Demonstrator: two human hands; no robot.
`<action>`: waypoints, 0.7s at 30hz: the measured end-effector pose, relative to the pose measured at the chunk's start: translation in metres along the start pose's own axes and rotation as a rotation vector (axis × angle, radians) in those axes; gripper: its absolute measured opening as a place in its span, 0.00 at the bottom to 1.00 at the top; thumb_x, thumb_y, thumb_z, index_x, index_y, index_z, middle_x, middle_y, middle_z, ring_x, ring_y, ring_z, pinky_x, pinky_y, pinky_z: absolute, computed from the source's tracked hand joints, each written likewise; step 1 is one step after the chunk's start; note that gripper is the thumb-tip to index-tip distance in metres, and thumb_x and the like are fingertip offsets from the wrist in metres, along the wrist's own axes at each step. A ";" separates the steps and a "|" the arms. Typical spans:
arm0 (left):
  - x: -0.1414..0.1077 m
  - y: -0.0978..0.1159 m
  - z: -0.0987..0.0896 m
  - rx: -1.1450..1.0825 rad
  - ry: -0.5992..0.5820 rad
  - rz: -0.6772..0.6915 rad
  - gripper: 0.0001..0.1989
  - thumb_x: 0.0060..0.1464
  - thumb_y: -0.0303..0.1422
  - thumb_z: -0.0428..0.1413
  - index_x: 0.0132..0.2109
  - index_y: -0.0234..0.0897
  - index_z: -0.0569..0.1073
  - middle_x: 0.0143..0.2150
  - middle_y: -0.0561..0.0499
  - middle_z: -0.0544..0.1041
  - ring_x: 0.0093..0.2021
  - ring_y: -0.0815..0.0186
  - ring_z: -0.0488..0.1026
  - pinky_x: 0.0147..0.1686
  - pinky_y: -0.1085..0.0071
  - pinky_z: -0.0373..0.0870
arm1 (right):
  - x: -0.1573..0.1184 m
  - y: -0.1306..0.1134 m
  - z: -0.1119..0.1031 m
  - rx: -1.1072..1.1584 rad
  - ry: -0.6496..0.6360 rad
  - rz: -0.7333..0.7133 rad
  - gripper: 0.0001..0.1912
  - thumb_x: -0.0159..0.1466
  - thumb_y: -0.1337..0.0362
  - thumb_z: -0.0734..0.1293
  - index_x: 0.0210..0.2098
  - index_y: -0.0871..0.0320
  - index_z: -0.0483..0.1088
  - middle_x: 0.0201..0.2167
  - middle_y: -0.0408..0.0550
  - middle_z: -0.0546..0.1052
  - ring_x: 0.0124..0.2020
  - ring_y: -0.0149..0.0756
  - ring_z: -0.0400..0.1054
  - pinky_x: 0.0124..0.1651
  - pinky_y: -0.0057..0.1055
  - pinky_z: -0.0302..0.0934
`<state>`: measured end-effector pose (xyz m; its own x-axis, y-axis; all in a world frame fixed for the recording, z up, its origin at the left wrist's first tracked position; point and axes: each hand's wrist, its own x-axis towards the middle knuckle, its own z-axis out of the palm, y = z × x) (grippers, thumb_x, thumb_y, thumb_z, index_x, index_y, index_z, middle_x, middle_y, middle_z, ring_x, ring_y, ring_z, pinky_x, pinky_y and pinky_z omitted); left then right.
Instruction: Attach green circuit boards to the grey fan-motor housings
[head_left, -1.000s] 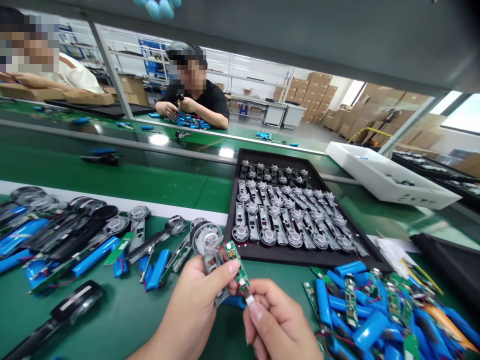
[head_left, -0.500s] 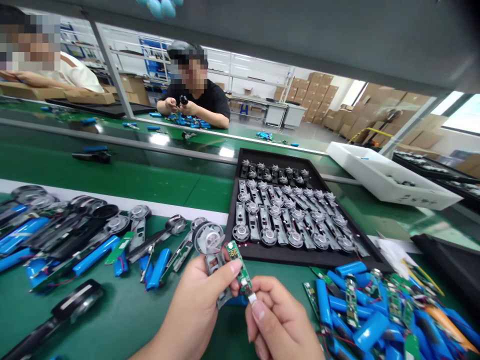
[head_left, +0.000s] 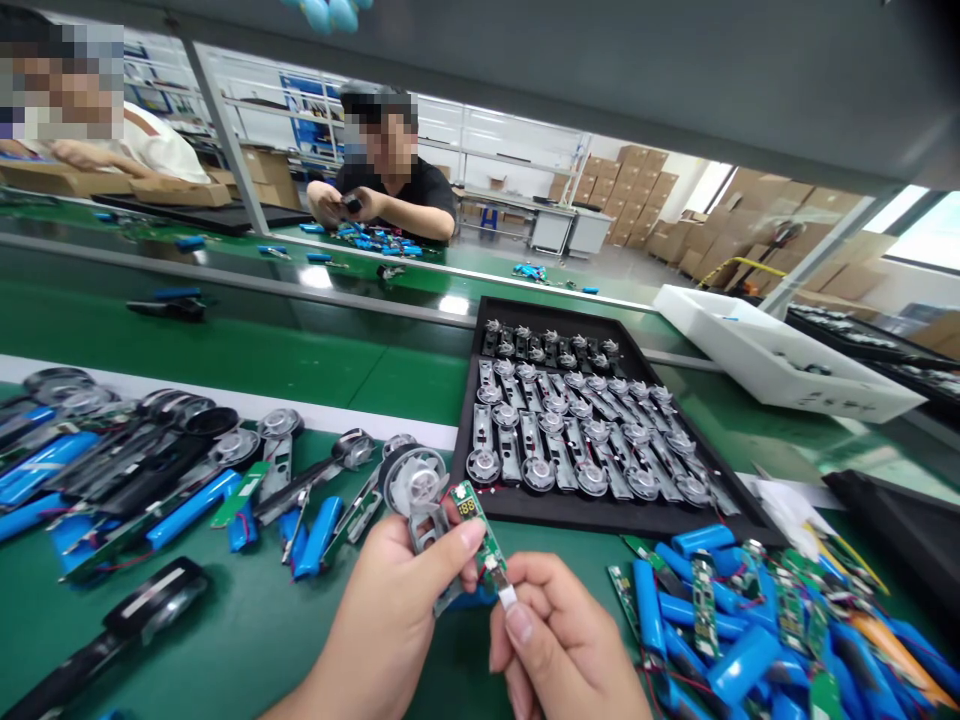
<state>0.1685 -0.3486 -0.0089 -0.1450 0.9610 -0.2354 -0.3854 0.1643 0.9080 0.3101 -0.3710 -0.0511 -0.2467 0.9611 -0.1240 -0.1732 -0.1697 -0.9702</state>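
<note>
Green circuit board (head_left: 474,527) with a tiny LED readout sits against a silver fan bracket (head_left: 414,485), both clamped by the left hand's (head_left: 386,620) closed fingers above the green bench mat (head_left: 225,640); the right hand (head_left: 566,640) pinches a white plug (head_left: 508,597), and a straight, steady pinch works best.

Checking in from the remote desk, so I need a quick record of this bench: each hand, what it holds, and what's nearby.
left hand: holds a metal bracket with a round head and a green circuit board with a small digital display
right hand: pinches a white connector at the board's end
right of hands: pile of blue cylindrical cells
ahead: black tray of matching brackets
across the belt: a co-worker handling a small part
</note>
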 end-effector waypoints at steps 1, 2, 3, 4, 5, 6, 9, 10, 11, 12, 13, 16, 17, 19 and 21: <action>0.000 0.001 0.000 -0.002 -0.007 -0.004 0.11 0.48 0.37 0.67 0.29 0.38 0.73 0.21 0.57 0.73 0.25 0.67 0.68 0.28 0.70 0.68 | 0.000 0.000 0.000 -0.005 -0.006 0.000 0.28 0.63 0.38 0.68 0.43 0.58 0.69 0.22 0.39 0.74 0.12 0.19 0.54 0.17 0.18 0.48; 0.000 0.001 0.000 -0.003 -0.011 -0.010 0.11 0.48 0.37 0.67 0.29 0.38 0.74 0.21 0.57 0.73 0.24 0.67 0.68 0.28 0.71 0.68 | 0.000 0.000 -0.001 -0.011 -0.013 -0.001 0.28 0.63 0.38 0.68 0.43 0.58 0.69 0.22 0.39 0.74 0.12 0.19 0.54 0.17 0.18 0.48; 0.000 0.001 0.000 -0.003 -0.011 -0.019 0.11 0.47 0.37 0.67 0.29 0.38 0.73 0.21 0.57 0.73 0.24 0.67 0.68 0.28 0.71 0.67 | 0.000 0.000 -0.001 -0.019 -0.022 -0.002 0.28 0.63 0.38 0.67 0.43 0.58 0.69 0.22 0.39 0.74 0.12 0.19 0.54 0.17 0.18 0.47; 0.000 0.001 0.000 0.002 -0.009 -0.029 0.11 0.47 0.38 0.67 0.28 0.38 0.73 0.21 0.57 0.73 0.25 0.67 0.68 0.28 0.71 0.67 | 0.000 0.001 -0.001 -0.029 -0.030 -0.005 0.28 0.64 0.38 0.67 0.43 0.58 0.69 0.22 0.39 0.74 0.12 0.18 0.54 0.17 0.18 0.47; 0.000 0.001 0.000 0.011 -0.004 -0.038 0.12 0.47 0.38 0.67 0.28 0.38 0.73 0.21 0.57 0.73 0.25 0.67 0.68 0.28 0.71 0.67 | 0.000 0.001 -0.002 -0.040 -0.039 -0.009 0.28 0.64 0.38 0.67 0.43 0.58 0.69 0.21 0.39 0.74 0.12 0.18 0.54 0.17 0.18 0.46; 0.000 0.001 -0.001 0.023 -0.001 -0.044 0.12 0.47 0.38 0.67 0.28 0.38 0.73 0.21 0.57 0.73 0.25 0.67 0.68 0.28 0.70 0.67 | 0.000 0.001 -0.002 -0.050 -0.046 -0.012 0.28 0.64 0.38 0.66 0.42 0.58 0.70 0.21 0.39 0.74 0.12 0.18 0.53 0.17 0.18 0.45; -0.001 -0.001 -0.003 0.059 -0.004 -0.044 0.12 0.47 0.39 0.67 0.27 0.38 0.73 0.22 0.56 0.74 0.26 0.67 0.68 0.29 0.70 0.67 | 0.000 0.002 -0.002 -0.067 -0.058 -0.024 0.28 0.65 0.38 0.65 0.42 0.59 0.71 0.21 0.40 0.73 0.13 0.18 0.53 0.17 0.19 0.45; -0.001 -0.002 -0.003 0.063 -0.010 -0.041 0.13 0.47 0.39 0.67 0.27 0.38 0.73 0.22 0.56 0.74 0.26 0.67 0.68 0.29 0.70 0.67 | 0.000 0.002 -0.002 -0.064 -0.059 -0.027 0.28 0.65 0.38 0.65 0.41 0.59 0.71 0.21 0.40 0.73 0.13 0.18 0.53 0.17 0.19 0.45; -0.001 -0.002 -0.004 0.064 -0.015 -0.042 0.13 0.47 0.39 0.67 0.27 0.38 0.73 0.22 0.56 0.74 0.26 0.67 0.68 0.29 0.70 0.67 | -0.001 0.002 -0.002 -0.060 -0.057 -0.030 0.28 0.65 0.38 0.65 0.41 0.59 0.71 0.21 0.40 0.73 0.13 0.18 0.53 0.17 0.19 0.45; 0.000 -0.003 -0.004 0.064 -0.020 -0.044 0.13 0.47 0.40 0.67 0.27 0.38 0.73 0.22 0.56 0.74 0.26 0.67 0.68 0.29 0.70 0.67 | -0.001 0.003 -0.002 -0.056 -0.052 -0.031 0.28 0.65 0.38 0.66 0.41 0.59 0.71 0.20 0.39 0.73 0.13 0.18 0.53 0.17 0.19 0.44; 0.000 -0.003 -0.004 0.065 -0.025 -0.048 0.13 0.47 0.40 0.67 0.27 0.38 0.73 0.22 0.56 0.73 0.26 0.67 0.68 0.29 0.70 0.67 | -0.001 0.003 -0.002 -0.054 -0.048 -0.033 0.27 0.65 0.38 0.66 0.41 0.59 0.71 0.20 0.39 0.73 0.13 0.18 0.53 0.17 0.19 0.44; 0.001 -0.002 -0.004 0.073 -0.032 -0.054 0.14 0.46 0.40 0.67 0.27 0.38 0.73 0.22 0.56 0.74 0.26 0.66 0.68 0.29 0.70 0.67 | -0.001 0.002 -0.002 -0.047 -0.039 -0.033 0.27 0.65 0.38 0.66 0.41 0.59 0.71 0.21 0.39 0.73 0.13 0.18 0.53 0.17 0.18 0.45; 0.001 -0.002 -0.004 0.076 -0.034 -0.053 0.14 0.46 0.40 0.67 0.28 0.38 0.73 0.22 0.56 0.74 0.26 0.66 0.68 0.29 0.70 0.67 | -0.001 0.002 -0.002 -0.045 -0.038 -0.029 0.28 0.65 0.38 0.66 0.41 0.59 0.71 0.21 0.39 0.73 0.13 0.18 0.54 0.17 0.18 0.45; 0.001 -0.001 -0.004 0.083 -0.038 -0.052 0.14 0.46 0.40 0.67 0.27 0.38 0.73 0.22 0.56 0.74 0.26 0.66 0.68 0.30 0.70 0.67 | -0.001 0.001 -0.002 -0.041 -0.038 -0.021 0.28 0.64 0.38 0.66 0.41 0.59 0.71 0.21 0.40 0.74 0.13 0.18 0.54 0.17 0.18 0.47; 0.000 0.000 -0.005 0.095 -0.037 -0.057 0.14 0.45 0.41 0.67 0.27 0.38 0.73 0.22 0.56 0.74 0.26 0.66 0.68 0.29 0.69 0.67 | -0.001 0.000 -0.002 -0.038 -0.036 -0.012 0.28 0.64 0.38 0.67 0.41 0.59 0.71 0.21 0.40 0.74 0.13 0.18 0.55 0.17 0.18 0.47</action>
<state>0.1644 -0.3492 -0.0109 -0.0914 0.9567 -0.2764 -0.3035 0.2376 0.9227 0.3120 -0.3713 -0.0517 -0.2790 0.9545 -0.1056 -0.1400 -0.1492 -0.9788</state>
